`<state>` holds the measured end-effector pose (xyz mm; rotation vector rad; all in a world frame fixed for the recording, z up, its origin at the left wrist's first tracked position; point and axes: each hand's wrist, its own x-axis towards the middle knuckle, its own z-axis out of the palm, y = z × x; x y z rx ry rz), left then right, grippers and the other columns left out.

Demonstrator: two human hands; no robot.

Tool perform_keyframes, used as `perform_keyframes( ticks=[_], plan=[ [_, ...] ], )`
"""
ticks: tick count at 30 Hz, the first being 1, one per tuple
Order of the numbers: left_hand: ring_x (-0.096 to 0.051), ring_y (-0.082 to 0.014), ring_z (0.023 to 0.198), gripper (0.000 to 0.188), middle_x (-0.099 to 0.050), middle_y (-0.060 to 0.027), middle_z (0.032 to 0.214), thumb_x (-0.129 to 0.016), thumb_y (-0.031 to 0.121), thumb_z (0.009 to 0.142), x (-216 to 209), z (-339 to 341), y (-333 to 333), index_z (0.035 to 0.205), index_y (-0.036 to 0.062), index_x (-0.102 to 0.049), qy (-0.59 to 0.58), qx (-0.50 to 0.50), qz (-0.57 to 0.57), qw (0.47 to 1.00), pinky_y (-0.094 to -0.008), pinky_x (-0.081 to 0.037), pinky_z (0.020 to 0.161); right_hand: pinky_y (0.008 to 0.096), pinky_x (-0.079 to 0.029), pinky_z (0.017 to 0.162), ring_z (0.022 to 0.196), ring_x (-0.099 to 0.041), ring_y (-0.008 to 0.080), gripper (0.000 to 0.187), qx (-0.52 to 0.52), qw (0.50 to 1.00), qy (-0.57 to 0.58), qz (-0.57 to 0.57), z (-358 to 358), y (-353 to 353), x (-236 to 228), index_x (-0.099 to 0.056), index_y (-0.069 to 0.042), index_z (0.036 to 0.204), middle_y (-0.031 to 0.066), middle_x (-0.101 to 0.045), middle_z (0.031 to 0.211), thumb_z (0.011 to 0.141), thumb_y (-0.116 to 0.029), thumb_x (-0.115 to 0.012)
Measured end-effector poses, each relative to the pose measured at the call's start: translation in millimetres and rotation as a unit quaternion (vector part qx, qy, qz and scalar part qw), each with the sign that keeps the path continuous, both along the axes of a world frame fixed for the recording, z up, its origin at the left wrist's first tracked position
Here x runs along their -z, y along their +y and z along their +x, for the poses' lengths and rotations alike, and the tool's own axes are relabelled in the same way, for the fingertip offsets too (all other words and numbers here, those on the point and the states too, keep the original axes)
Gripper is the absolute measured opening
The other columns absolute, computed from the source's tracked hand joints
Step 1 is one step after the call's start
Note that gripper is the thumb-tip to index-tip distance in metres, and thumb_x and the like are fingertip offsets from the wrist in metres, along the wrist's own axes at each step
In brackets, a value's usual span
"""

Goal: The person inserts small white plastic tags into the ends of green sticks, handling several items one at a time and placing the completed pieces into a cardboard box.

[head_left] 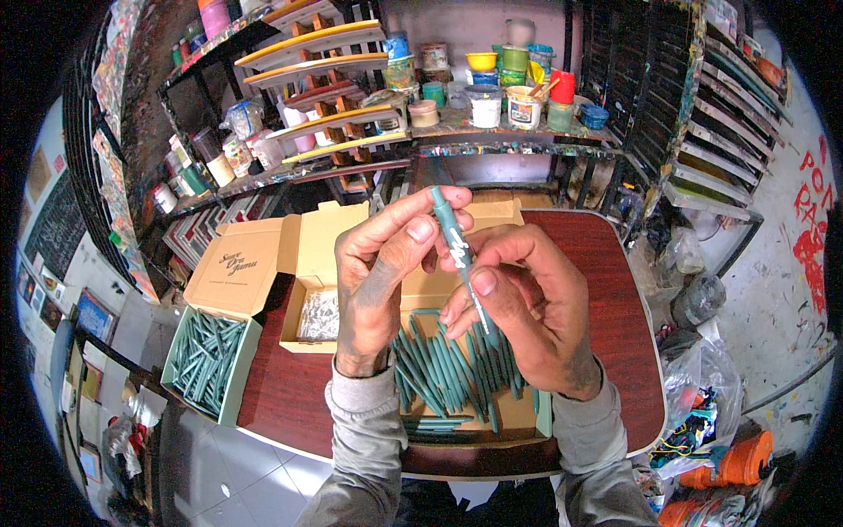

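Between both hands is a dark green pen [452, 233] with white print along its barrel, tilted with its upper end to the left. My left hand [382, 268] pinches the pen near its upper end between thumb and fingers. Lower down the barrel, my right hand [540, 312] grips it with thumb and fingertips. Many similar green pens [439, 373] lie in an open cardboard box [543, 417] right below the hands, partly hidden by them. Left of my left wrist, a smaller open box [307, 342] holds small whitish pieces [320, 314], too small to name.
A third open box [235, 386] full of green pen parts or pens stands at the left of the dark red table [606, 290]. Paint tubs [485, 107] crowd the shelf behind. Bags and orange spools [742, 458] lie on the right. Racks of frames [729, 149] flank the wall.
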<state>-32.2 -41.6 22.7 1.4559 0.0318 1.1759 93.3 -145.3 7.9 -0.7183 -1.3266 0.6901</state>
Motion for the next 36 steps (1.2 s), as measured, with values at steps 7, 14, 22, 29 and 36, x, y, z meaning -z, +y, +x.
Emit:
perform_keyframes(
  ticks=[7, 14, 22, 29, 36],
  plan=[
    [-0.059, -0.0114, 0.079, 0.033, -0.069, -0.0113, 0.099, -0.062, 0.018, 0.09, 0.5, 1.1, -2.3, 0.115, -0.0042, -0.065, -0.018, -0.002, -0.03, 0.999, -0.0248, -0.048, 0.068, 0.0335, -0.059, 0.063, 0.077, -0.065, 0.0213, 0.019, 0.004, 1.0, -0.002, 0.0, -0.4, -1.0, 0.6, -0.045, 0.004, 0.106, 0.0201, -0.056, 0.108, 0.099, -0.012, -0.051],
    [-0.06, -0.0122, 0.078, 0.028, -0.069, -0.0101, 0.096, -0.062, 0.014, 0.091, -0.7, 0.9, -3.6, 0.112, -0.005, -0.066, 0.001, -0.025, -0.017, 1.0, -0.0252, -0.048, 0.068, 0.0321, -0.058, 0.063, 0.078, -0.066, 0.0207, 0.017, 0.005, 1.0, 0.0, 0.002, -1.0, -0.3, 1.3, -0.046, 0.004, 0.105, 0.0198, -0.057, 0.108, 0.098, -0.01, -0.052],
    [-0.057, -0.0093, 0.073, 0.034, -0.069, -0.0096, 0.093, -0.057, 0.025, 0.095, -2.2, -1.4, -2.6, 0.11, -0.0035, -0.068, 0.02, -0.043, -0.009, 0.999, -0.0241, -0.045, 0.065, 0.0286, -0.055, 0.057, 0.074, -0.064, 0.0185, 0.016, 0.017, 1.0, -0.017, 0.014, 0.2, -0.3, 0.2, -0.046, 0.005, 0.104, 0.0217, -0.058, 0.109, 0.097, -0.008, -0.052],
    [-0.064, -0.0129, 0.08, 0.029, -0.071, -0.0126, 0.097, -0.063, 0.022, 0.093, -2.2, -3.2, -3.0, 0.107, -0.0035, -0.07, 0.025, -0.059, 0.0, 0.998, -0.0248, -0.048, 0.07, 0.026, -0.053, 0.052, 0.07, -0.063, 0.0158, 0.016, 0.018, 1.0, -0.018, -0.001, 2.7, -1.4, 0.2, -0.047, 0.003, 0.104, 0.0203, -0.059, 0.107, 0.097, -0.009, -0.053],
    [-0.065, -0.0148, 0.084, 0.029, -0.07, -0.0137, 0.1, -0.064, 0.021, 0.093, -3.6, -4.9, -5.8, 0.108, -0.0039, -0.069, 0.036, -0.059, -0.001, 0.998, -0.0268, -0.051, 0.073, 0.0258, -0.053, 0.052, 0.069, -0.063, 0.0152, 0.015, 0.016, 1.0, -0.003, -0.01, 2.4, -4.0, -0.5, -0.047, 0.003, 0.103, 0.0193, -0.06, 0.104, 0.096, -0.009, -0.054]
  ],
)
